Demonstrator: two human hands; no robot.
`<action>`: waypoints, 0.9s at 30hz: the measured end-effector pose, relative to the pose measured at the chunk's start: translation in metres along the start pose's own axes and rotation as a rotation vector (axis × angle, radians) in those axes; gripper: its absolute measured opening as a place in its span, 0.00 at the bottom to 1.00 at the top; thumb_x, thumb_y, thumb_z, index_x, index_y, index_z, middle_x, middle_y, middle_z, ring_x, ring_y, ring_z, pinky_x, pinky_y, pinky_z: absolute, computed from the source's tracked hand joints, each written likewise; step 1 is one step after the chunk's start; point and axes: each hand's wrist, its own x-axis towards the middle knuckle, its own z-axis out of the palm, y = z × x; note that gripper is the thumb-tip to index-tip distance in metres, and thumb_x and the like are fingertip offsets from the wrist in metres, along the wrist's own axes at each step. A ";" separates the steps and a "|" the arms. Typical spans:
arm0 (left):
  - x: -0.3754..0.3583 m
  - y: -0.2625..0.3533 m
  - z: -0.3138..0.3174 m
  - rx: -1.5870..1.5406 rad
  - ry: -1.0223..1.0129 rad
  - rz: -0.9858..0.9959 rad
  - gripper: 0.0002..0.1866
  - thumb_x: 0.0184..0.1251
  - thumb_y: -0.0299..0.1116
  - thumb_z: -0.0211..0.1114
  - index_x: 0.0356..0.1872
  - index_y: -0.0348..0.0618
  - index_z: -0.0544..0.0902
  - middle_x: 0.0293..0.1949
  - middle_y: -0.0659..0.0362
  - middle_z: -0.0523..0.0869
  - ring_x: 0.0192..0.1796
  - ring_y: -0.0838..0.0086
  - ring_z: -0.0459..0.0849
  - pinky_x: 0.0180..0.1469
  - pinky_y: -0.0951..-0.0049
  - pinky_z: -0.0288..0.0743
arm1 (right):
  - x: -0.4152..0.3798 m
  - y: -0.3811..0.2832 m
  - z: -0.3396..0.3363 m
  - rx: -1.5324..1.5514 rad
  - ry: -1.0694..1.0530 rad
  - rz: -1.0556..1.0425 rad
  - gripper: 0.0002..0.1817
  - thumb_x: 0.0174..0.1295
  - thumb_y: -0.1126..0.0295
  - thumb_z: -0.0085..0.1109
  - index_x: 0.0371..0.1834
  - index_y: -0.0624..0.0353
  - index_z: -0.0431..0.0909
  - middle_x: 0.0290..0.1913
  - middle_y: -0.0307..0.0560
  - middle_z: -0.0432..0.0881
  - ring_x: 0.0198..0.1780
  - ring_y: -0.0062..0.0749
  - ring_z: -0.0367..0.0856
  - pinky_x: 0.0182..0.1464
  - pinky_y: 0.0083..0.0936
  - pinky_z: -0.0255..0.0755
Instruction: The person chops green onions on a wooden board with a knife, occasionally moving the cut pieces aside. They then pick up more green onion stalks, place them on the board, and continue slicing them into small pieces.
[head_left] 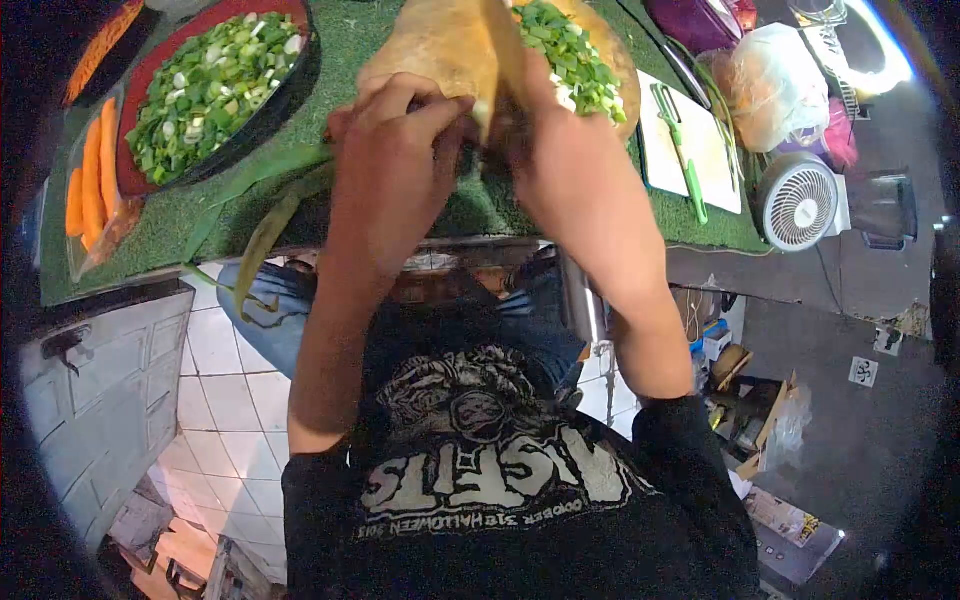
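My left hand [405, 150] is closed at the near edge of a round wooden board [430, 45], its fingers curled round green onion stalks. Long green leaves [260, 180] trail from under it to the left, over the table edge. My right hand [565, 150] is wrapped round a knife, whose blade [508, 60] stands over the board; the handle is hidden in the hand. Chopped green onion [570, 60] lies in a heap on the board, right of the blade. The two hands are close together but apart.
A dark-rimmed red plate [125, 125] of chopped green onion is at the left, beside bagged carrots [92, 180]. On the right, a white board [705, 160] carries a green peeler [690, 170]. Farther right are a small fan [800, 202] and a plastic bag [775, 85].
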 end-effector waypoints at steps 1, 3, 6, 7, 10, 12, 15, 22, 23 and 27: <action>-0.001 0.001 0.001 -0.042 0.020 0.000 0.07 0.58 0.29 0.70 0.38 0.44 0.90 0.39 0.58 0.85 0.52 0.63 0.81 0.56 0.59 0.66 | 0.000 0.004 -0.006 0.078 -0.038 0.037 0.36 0.60 0.75 0.58 0.75 0.60 0.61 0.30 0.67 0.83 0.33 0.67 0.82 0.41 0.51 0.77; 0.004 0.002 0.002 -0.023 0.018 0.005 0.07 0.59 0.29 0.69 0.38 0.44 0.90 0.39 0.57 0.86 0.52 0.63 0.81 0.56 0.59 0.66 | -0.005 0.008 -0.014 0.072 -0.002 -0.007 0.37 0.59 0.76 0.58 0.75 0.60 0.61 0.31 0.66 0.83 0.35 0.66 0.82 0.42 0.50 0.76; 0.008 0.001 0.000 -0.055 -0.018 -0.026 0.07 0.59 0.30 0.69 0.38 0.45 0.90 0.39 0.56 0.86 0.51 0.62 0.81 0.56 0.58 0.67 | -0.013 0.003 -0.020 0.087 -0.013 -0.023 0.38 0.59 0.76 0.59 0.76 0.58 0.61 0.33 0.63 0.84 0.38 0.62 0.82 0.46 0.47 0.75; 0.009 0.001 -0.001 -0.113 -0.041 -0.057 0.07 0.60 0.31 0.69 0.38 0.45 0.90 0.39 0.56 0.86 0.51 0.62 0.81 0.56 0.58 0.67 | -0.016 0.002 -0.021 0.130 -0.047 -0.035 0.38 0.59 0.76 0.59 0.76 0.57 0.62 0.32 0.62 0.83 0.37 0.62 0.82 0.45 0.47 0.75; 0.010 0.005 -0.004 0.024 -0.036 0.007 0.08 0.63 0.32 0.69 0.40 0.42 0.89 0.40 0.53 0.87 0.46 0.57 0.85 0.50 0.59 0.77 | -0.018 0.002 -0.023 0.189 -0.102 -0.031 0.39 0.58 0.77 0.60 0.77 0.54 0.62 0.30 0.60 0.82 0.35 0.60 0.82 0.43 0.47 0.75; 0.011 0.006 -0.004 0.032 -0.046 0.007 0.08 0.63 0.32 0.69 0.39 0.41 0.89 0.39 0.52 0.87 0.46 0.56 0.85 0.50 0.58 0.77 | -0.020 0.001 -0.027 0.201 -0.114 -0.012 0.39 0.58 0.77 0.60 0.77 0.52 0.62 0.29 0.59 0.82 0.34 0.59 0.82 0.43 0.46 0.75; 0.012 0.008 0.000 0.034 -0.038 0.003 0.07 0.62 0.31 0.68 0.38 0.42 0.89 0.38 0.54 0.86 0.48 0.57 0.83 0.53 0.58 0.72 | -0.023 -0.001 -0.032 0.189 -0.063 -0.018 0.40 0.58 0.77 0.60 0.77 0.49 0.62 0.28 0.58 0.82 0.33 0.58 0.82 0.42 0.46 0.74; 0.011 0.004 -0.001 -0.005 -0.054 0.015 0.08 0.57 0.29 0.67 0.38 0.43 0.88 0.37 0.55 0.84 0.50 0.58 0.81 0.56 0.57 0.69 | -0.017 -0.006 -0.010 0.084 -0.133 -0.065 0.39 0.59 0.77 0.61 0.77 0.56 0.60 0.28 0.61 0.82 0.35 0.61 0.82 0.42 0.49 0.75; 0.011 0.005 -0.001 -0.009 -0.055 0.019 0.08 0.57 0.29 0.67 0.38 0.43 0.88 0.37 0.55 0.84 0.50 0.58 0.81 0.56 0.57 0.69 | -0.012 -0.005 -0.004 0.092 -0.066 -0.138 0.38 0.59 0.76 0.60 0.76 0.58 0.60 0.28 0.62 0.82 0.35 0.63 0.81 0.43 0.51 0.75; 0.008 0.004 -0.003 0.023 -0.065 0.036 0.09 0.56 0.27 0.67 0.38 0.43 0.88 0.38 0.54 0.84 0.50 0.58 0.81 0.56 0.56 0.70 | 0.006 -0.005 0.001 0.166 -0.036 -0.099 0.35 0.60 0.76 0.59 0.74 0.59 0.62 0.30 0.67 0.82 0.37 0.66 0.81 0.43 0.52 0.75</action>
